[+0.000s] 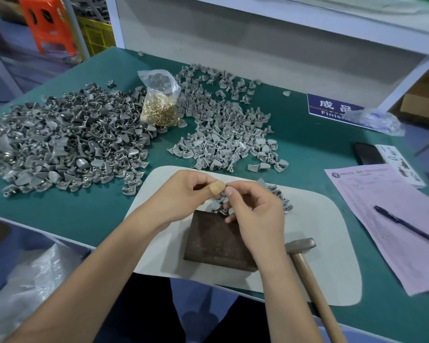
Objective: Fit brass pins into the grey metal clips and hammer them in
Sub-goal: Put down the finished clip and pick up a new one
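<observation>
Clips and pins are the work here; nearest the body, a hammer [305, 256] lies idle on the pale mat [332, 243], head toward the block, wooden handle running back toward the near table edge and out of frame. It sits just right of the right forearm, so the right hand is the nearer one for picking it up. A dark block [213, 243] rests on the mat directly under the hands. Left hand [183, 194] and right hand [255, 214] meet above the block's far edge, fingertips pinched together; a bandaged left fingertip [217, 188] touches the right thumb. Both hands look closed on something small, likely a clip being fitted with a pin, but the fingers hide it, so what each holds cannot be confirmed, nor which way its long axis lies. A few grey clips [280, 199] lie on the mat just beyond the hands, partly covered by the right knuckles. Judgement: fitting step in progress, hammering not yet begun; next move needs the piece set down on the block, straight below. Farther out, a large darker heap of clips [67, 139] spreads left, a lighter heap [228, 125] right, and a clear bag of brass pins [159, 105] stands between them. Paper [394, 219] and pen [406, 226] lie at right.
</observation>
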